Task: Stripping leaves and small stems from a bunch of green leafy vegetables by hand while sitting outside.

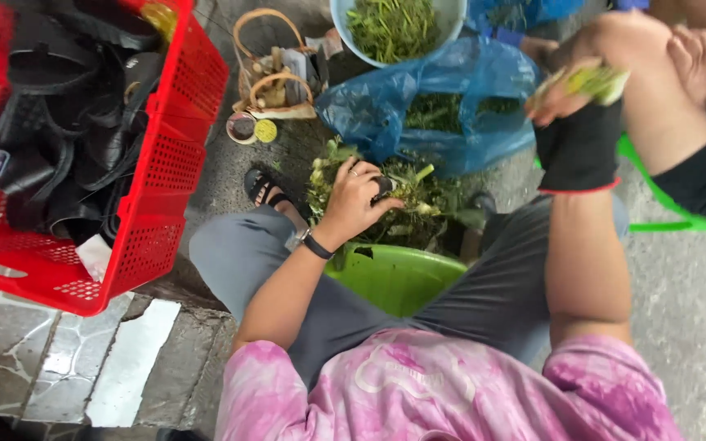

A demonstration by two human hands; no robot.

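Between the person's knees, on the ground, lies a heap of leafy green stalks (pixel 406 200). The left hand (pixel 355 200) rests on top of this heap, fingers (pixel 373 175) curled down around a small dark object; whether it is a tool cannot be told. A dark band sits on that wrist. The right hand (pixel 561 98), raised well above and to the right of the heap, wears a black fingerless sleeve with a red edge, and its fingers pinch a blurred bunch of pale green stems (pixel 594 80).

Just below the heap stands a lime-green plastic tub (pixel 398 278); only a dark scrap shows inside it. Beyond the heap, a blue plastic bag (pixel 386 110) lies open with more dark greens in it, and above that a pale round basin (pixel 451 20) holds chopped greens. To the left of the bag sits a small wicker basket (pixel 271 73) with two round lids beside it, one dark, one yellow. At far left, a red perforated crate (pixel 169 163) holds black sandals. Another person's bare knee (pixel 655 73) shows at upper right.
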